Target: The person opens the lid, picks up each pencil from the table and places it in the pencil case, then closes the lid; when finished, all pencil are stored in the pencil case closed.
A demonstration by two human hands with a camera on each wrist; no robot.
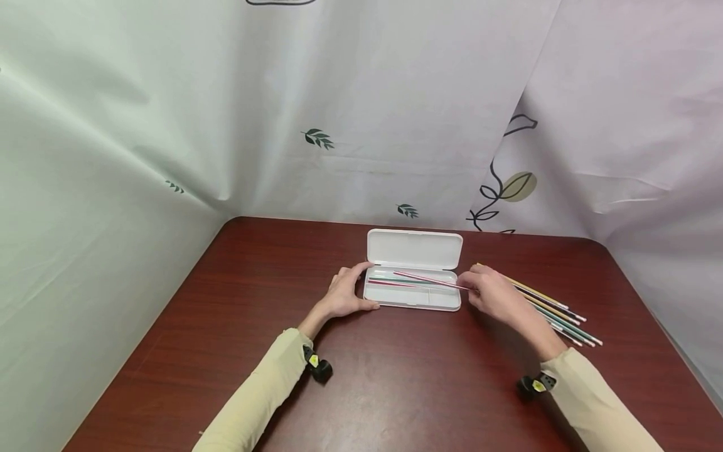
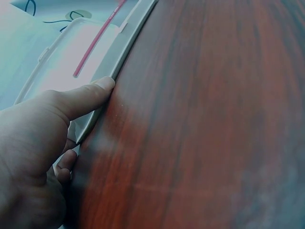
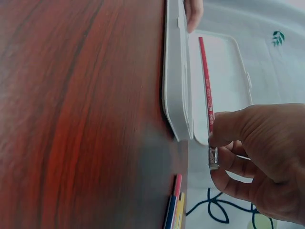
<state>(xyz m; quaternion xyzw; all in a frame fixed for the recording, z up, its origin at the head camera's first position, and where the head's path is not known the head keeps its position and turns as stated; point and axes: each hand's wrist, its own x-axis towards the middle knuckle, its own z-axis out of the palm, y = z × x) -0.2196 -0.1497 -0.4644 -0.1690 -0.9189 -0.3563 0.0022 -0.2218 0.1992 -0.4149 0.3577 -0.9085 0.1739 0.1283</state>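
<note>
A white pencil case (image 1: 443,299) lies with its lid (image 1: 415,248) tipped up at the back. Inside it rest a red pencil (image 1: 390,283) and a green one (image 1: 381,279). My left hand (image 1: 342,294) grips the case's left end, thumb (image 2: 102,88) on the front edge and fingers round the back corner. Between thumb and fingers my right hand (image 1: 492,291) pinches another red pencil (image 3: 206,71) near its eraser end. That pencil slants over the case's right part, its far tip pointing left; in the right wrist view it stands above the rim.
To the right, partly behind my right hand and forearm, several pencils (image 1: 556,307) lie in a loose bundle, yellow, green and dark ones among them. The brown wooden table (image 1: 395,376) ends at a pale curtain (image 1: 361,125) with leaf prints.
</note>
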